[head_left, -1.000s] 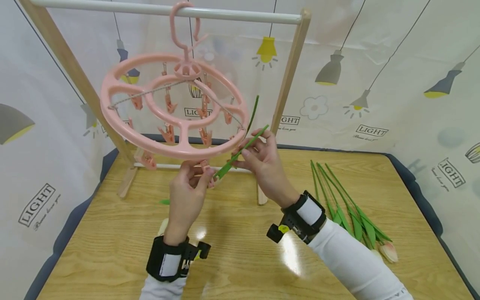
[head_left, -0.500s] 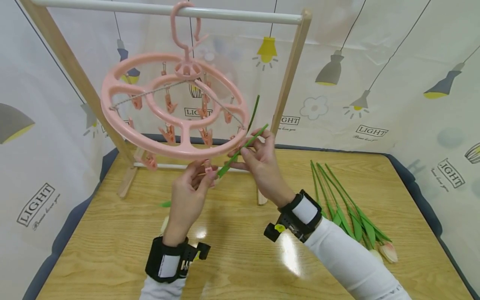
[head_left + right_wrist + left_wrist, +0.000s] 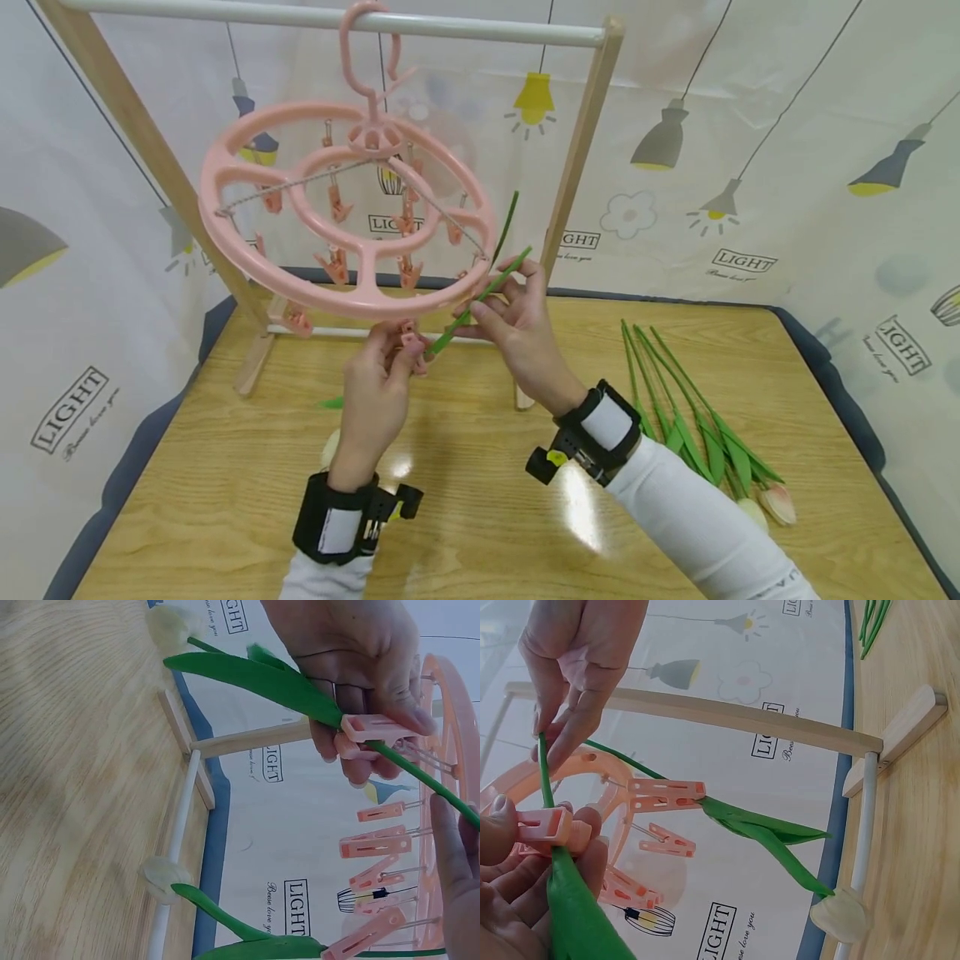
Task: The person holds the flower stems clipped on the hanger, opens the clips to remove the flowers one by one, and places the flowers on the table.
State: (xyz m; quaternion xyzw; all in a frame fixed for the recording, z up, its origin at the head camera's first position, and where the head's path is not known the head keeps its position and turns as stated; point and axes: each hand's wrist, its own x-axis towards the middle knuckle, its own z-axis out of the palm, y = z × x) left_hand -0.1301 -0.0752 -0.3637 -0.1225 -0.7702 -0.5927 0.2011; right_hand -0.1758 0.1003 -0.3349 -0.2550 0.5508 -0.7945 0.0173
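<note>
In the head view my left hand (image 3: 375, 408) pinches a pink clothes peg (image 3: 412, 337) under the near rim of a round pink hanger (image 3: 367, 304). My right hand (image 3: 528, 342) holds the green stem (image 3: 491, 287) of an artificial tulip between thumb and fingers. The right wrist view shows this tulip's pale head (image 3: 171, 628) pointing down toward the table, its stem and leaf base lying at the peg's jaws. Whether the peg bites on the stem, I cannot tell. Another white tulip (image 3: 841, 915) hangs head down from a neighbouring peg (image 3: 667, 795).
The hanger hooks over the white top bar (image 3: 487, 29) of a wooden rack, with several other pegs (image 3: 333, 267) dangling below its rings. Several tulips (image 3: 697, 425) lie on the wooden table (image 3: 480, 500) at the right. A printed curtain (image 3: 750, 167) stands behind.
My right hand has shifted slightly left with the stem. The left hand keeps its hold on the peg, moving only slightly.
</note>
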